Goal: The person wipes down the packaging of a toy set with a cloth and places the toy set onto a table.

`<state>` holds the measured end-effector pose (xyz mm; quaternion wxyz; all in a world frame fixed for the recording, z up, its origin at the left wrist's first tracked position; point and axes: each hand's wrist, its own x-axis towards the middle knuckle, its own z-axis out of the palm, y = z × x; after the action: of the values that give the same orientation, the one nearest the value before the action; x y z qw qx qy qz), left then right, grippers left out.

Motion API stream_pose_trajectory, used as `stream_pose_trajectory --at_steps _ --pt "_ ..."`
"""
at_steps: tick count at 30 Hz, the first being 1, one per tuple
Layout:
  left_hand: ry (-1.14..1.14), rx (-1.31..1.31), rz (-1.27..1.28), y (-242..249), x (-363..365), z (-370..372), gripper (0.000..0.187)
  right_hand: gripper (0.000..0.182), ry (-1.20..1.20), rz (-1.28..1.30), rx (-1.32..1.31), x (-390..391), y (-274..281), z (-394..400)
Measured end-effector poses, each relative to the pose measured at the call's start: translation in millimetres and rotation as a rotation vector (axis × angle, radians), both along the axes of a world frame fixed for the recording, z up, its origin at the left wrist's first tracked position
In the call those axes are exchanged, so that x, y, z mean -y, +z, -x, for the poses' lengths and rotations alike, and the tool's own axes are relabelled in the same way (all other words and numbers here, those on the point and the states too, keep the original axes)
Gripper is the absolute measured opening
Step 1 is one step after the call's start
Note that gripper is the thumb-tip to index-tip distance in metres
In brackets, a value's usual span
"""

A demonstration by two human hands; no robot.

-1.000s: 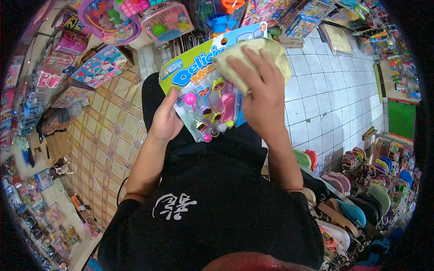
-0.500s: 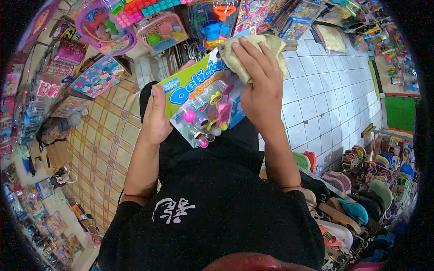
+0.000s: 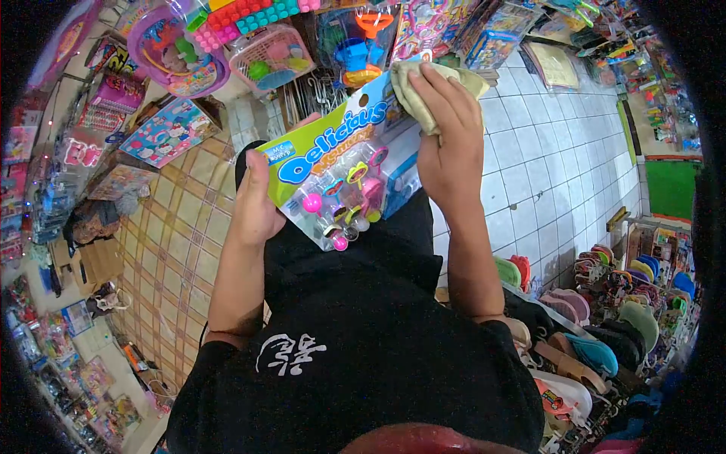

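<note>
My left hand [image 3: 255, 200] grips the left end of a toy package [image 3: 325, 170], thumb on the front and fingers behind the card. The package has a green and white header with blue "Delicious" lettering and small colourful plastic toys under clear plastic. It is tilted, its right end higher. My right hand [image 3: 451, 144] is closed over a pale yellow-green cloth [image 3: 412, 94] at the package's upper right corner. The cloth covers part of that corner. What the right fingertips press on underneath is hidden.
A pink toy basket [image 3: 271, 60], a bagged blue toy set [image 3: 355, 49] and a boxed toy [image 3: 168, 130] stand ahead. Several sandals [image 3: 590, 352] hang at the lower right. White floor tiles [image 3: 529, 166] lie right, tan tiles [image 3: 178, 250] left.
My right hand and the cloth have shifted slightly right along the package's top corner, uncovering more of the lettering and the hang hole. My left hand still holds the package, lowered a little.
</note>
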<state>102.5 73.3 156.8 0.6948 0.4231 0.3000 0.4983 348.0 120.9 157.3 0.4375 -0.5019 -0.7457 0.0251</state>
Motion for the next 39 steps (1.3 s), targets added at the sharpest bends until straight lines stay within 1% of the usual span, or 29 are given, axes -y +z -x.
stream_pose_trajectory --at_steps 2,3,6,7,10,11,13,14,16,17,18,20,23,26,29,32,33,36,39 --pt "-0.009 0.112 0.047 -2.6 -6.4 3.7 0.087 0.068 0.041 0.016 -0.010 6.0 0.8 3.4" --pt "-0.007 0.140 0.072 -2.6 -9.3 6.0 0.083 0.068 0.079 0.036 0.002 9.8 3.4 5.8" --pt "-0.031 0.265 0.107 -1.7 -16.9 11.0 0.080 0.065 0.083 -0.025 0.070 22.5 20.3 6.5" --pt "-0.014 0.263 0.120 2.0 -17.9 10.1 0.079 0.062 0.054 -0.013 0.105 27.8 27.6 6.7" --pt "-0.045 0.192 0.131 8.8 -19.7 2.0 0.079 0.058 0.082 -0.054 0.175 43.8 40.2 24.1" --pt "-0.023 0.067 0.120 12.7 -18.1 -3.8 0.078 0.058 0.133 -0.034 0.200 50.9 41.9 32.3" --pt "-0.018 0.160 0.148 6.2 -18.1 -6.2 0.074 0.057 0.231 0.008 0.252 62.5 44.7 44.9" --pt "-0.013 0.209 0.163 3.6 -18.6 -6.5 0.073 0.057 0.216 -0.001 0.245 60.4 42.8 42.0" --pt "-0.013 0.218 0.175 2.2 -18.9 -4.0 0.074 0.057 0.195 -0.015 0.236 46.6 30.3 33.3" --pt "-0.025 0.224 0.172 -1.0 -18.4 -0.7 0.074 0.056 0.118 -0.025 0.251 34.7 19.3 25.9" --pt "-0.034 0.230 0.168 -4.0 -17.0 1.7 0.074 0.060 0.023 0.027 0.185 27.7 13.9 17.8" --pt "0.035 0.194 0.202 -9.0 -14.1 3.6 0.075 0.064 0.030 0.136 -0.029 5.8 -6.7 -6.3" --pt "0.094 0.128 0.199 -12.5 -14.2 4.6 0.075 0.060 -0.012 0.112 0.010 12.4 -10.5 -1.3" --pt "0.119 0.117 0.202 -12.1 -14.5 1.2 0.076 0.067 0.139 0.043 0.145 46.5 11.2 34.4" --pt "0.106 0.131 0.216 -8.4 -14.0 -0.1 0.077 0.068 0.215 0.054 0.191 55.7 23.8 39.5" --pt "0.109 0.140 0.231 -10.0 -13.2 2.4 0.078 0.065 0.037 0.070 0.183 34.8 4.4 18.6" --pt "0.130 0.132 0.237 -12.1 -13.2 3.5 0.078 0.063 0.020 0.125 0.123 28.3 2.2 10.7" --pt "0.165 0.134 0.242 -15.9 -13.8 3.7 0.078 0.051 -0.004 0.125 0.009 19.9 -11.7 4.9" --pt "0.168 0.119 0.218 -15.6 -14.0 -0.2 0.078 0.051 0.067 0.075 0.200 47.9 -0.8 30.7"
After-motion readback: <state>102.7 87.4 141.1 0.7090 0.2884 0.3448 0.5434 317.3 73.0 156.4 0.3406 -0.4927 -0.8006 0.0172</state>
